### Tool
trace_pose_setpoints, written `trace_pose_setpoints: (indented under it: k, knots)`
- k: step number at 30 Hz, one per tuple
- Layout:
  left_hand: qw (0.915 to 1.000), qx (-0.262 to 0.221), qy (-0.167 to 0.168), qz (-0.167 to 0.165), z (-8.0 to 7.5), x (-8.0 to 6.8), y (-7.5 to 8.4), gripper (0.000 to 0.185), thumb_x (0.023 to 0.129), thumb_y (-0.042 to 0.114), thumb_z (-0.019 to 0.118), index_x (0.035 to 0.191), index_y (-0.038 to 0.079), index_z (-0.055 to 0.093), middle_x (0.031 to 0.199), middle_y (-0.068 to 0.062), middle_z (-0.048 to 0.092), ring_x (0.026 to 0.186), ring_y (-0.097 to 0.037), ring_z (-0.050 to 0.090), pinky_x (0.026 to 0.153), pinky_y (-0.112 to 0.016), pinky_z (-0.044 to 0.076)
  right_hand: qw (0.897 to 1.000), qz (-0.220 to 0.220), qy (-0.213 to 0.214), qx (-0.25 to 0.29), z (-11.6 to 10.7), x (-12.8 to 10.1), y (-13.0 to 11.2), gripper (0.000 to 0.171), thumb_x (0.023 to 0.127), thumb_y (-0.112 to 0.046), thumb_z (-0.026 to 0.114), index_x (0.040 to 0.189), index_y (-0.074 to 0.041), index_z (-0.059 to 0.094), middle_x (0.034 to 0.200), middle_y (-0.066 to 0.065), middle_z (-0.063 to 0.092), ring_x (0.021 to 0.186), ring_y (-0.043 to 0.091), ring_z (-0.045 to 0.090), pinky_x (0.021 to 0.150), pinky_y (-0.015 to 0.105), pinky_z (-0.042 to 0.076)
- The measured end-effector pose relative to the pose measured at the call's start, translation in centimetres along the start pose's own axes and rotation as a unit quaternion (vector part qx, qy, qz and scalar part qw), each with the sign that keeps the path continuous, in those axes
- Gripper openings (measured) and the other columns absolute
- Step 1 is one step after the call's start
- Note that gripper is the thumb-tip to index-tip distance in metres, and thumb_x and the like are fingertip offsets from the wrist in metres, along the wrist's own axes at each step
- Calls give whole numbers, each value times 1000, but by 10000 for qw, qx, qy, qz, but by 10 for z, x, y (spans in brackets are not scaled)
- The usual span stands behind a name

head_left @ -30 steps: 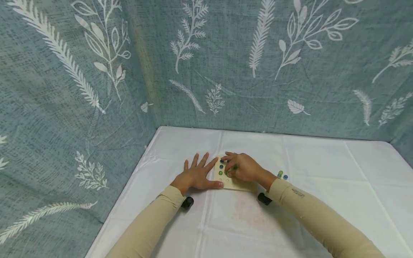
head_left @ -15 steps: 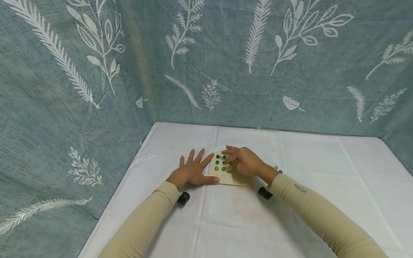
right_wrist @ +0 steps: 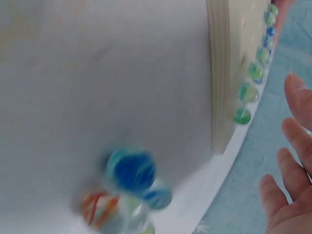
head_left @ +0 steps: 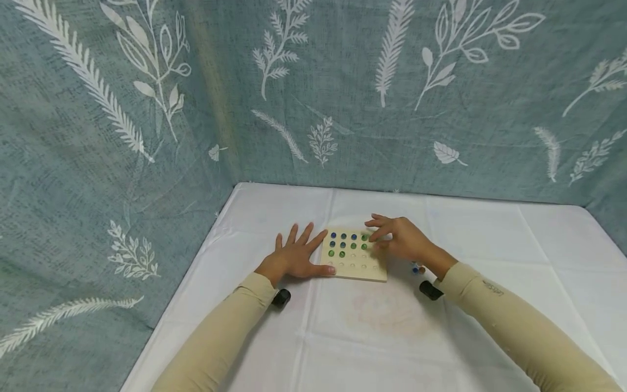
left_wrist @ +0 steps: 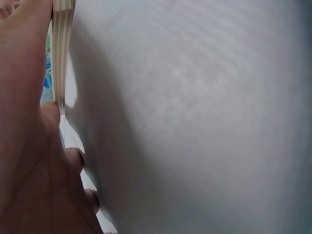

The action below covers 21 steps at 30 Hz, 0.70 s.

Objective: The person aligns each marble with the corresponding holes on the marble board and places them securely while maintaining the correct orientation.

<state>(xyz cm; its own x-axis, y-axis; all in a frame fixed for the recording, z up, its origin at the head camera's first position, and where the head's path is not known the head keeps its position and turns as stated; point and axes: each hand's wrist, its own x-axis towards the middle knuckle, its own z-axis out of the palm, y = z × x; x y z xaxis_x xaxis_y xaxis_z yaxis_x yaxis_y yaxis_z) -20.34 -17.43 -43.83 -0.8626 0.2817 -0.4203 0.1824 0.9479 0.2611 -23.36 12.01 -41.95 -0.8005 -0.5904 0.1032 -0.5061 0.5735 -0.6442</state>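
Left hand (head_left: 294, 260) laid flat, fingers spread, thumb touching the wooden peg board (head_left: 360, 270) at its 9 o'clock edge, probably to stop sliding. Right hand (head_left: 401, 242) hovering at the 3 o'clock edge, fingers loosely apart, gripping nothing. Board lying mid-cloth on the white tablecloth (head_left: 490, 239); pale square, blue and green marbles (head_left: 348, 241) seated in far rows, near holes vacant. Spare marbles (right_wrist: 129, 192) loose at 4 o'clock.

Your head camera looks forward and down at the desk (head_left: 372, 337) from some way back. Both wrist cameras sit low and very near, sharing the wooden board's (head_left: 360, 270) edge (left_wrist: 62, 53) (right_wrist: 220, 73) with it.
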Motion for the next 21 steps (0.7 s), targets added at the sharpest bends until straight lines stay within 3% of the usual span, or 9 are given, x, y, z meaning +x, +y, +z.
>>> trace_pose_setpoints:
  k: [14, 21]
  knots:
    - [9997, -210, -94, -70, 6, 10, -5, 105, 87, 81, 60, 167, 45, 1, 177, 3, -16, 161, -35, -24, 127, -68, -11, 9994, 315, 25, -147, -17, -20, 24, 15, 89, -2, 79, 103, -5, 83, 146, 22, 63, 150, 45, 42, 105, 58, 53]
    - [9996, -292, -46, 27, 2, 2, -4, 107, 85, 83, 60, 168, 42, 5, 178, -1, -11, 163, -36, -20, 127, -67, -10, 9985, 426, 112, -333, -21, -30, 38, 14, 86, 1, 80, 98, -5, 83, 142, 24, 65, 148, 47, 44, 106, 60, 51]
